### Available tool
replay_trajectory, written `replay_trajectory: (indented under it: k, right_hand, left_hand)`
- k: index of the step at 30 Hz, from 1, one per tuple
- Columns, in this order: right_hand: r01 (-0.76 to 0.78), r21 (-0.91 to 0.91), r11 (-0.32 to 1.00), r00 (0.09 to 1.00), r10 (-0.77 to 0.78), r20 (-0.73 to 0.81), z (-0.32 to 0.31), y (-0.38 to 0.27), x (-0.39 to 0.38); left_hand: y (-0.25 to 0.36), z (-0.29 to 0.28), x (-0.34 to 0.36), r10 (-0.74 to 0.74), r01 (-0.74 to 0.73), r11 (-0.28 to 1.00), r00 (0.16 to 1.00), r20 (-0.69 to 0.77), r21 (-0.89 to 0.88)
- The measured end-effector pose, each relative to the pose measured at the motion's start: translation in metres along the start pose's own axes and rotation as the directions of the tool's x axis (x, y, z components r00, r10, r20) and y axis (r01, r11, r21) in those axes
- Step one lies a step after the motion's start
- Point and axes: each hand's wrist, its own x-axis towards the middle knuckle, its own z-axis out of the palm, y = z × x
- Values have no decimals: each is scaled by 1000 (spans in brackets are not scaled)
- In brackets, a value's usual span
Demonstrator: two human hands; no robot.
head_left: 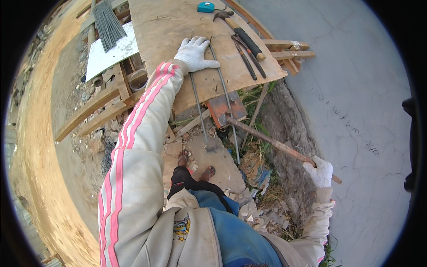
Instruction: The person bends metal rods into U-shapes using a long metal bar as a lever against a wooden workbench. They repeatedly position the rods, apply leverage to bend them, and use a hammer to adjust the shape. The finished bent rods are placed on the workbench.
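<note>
My left hand (195, 54), in a white knitted glove, lies flat on a plywood board (160, 31) with its fingers spread. It covers part of one thin steel rod (197, 95), and its thumb reaches across a second steel rod (224, 86). Both rods stick out past the board's near edge. My gloved right hand (319, 171) is closed around a long rusty bar (271, 139) near its outer end. The bar's other end sits at a rust-coloured metal block (218, 106) below the board, close to the second rod; the exact contact is unclear.
On the board's right lie a claw hammer (242, 35), long-handled pincers (249, 58) and a teal tape measure (206, 6). A bundle of rods (106, 26) rests on a white panel (111, 51) at left. Rubble surrounds my feet; a grey wall (356, 89) stands right.
</note>
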Motion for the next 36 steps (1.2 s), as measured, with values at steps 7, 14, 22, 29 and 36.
replay_trajectory:
  k: [7,14,22,29,36]
  right_hand:
    - [-38,-55,998,999,36,-41,2,-3,-15]
    - [-13,-91,996,999,10,-38,2,-7,-6]
    - [-22,-227,974,993,-5,-118,3,10,28]
    - [-5,-239,971,982,-40,-185,11,20,27]
    - [58,-164,985,988,-80,-130,21,25,37]
  left_hand:
    - [-3,4,1,0,-1,1000,999,-48,-11]
    - [-2,3,1,-2,2,1000,1000,-28,-19]
    - [1,-6,-1,13,-14,1000,1000,21,16]
    - [5,-15,5,-3,-3,999,992,124,49]
    - [35,-2,-8,248,-248,969,969,2,24]
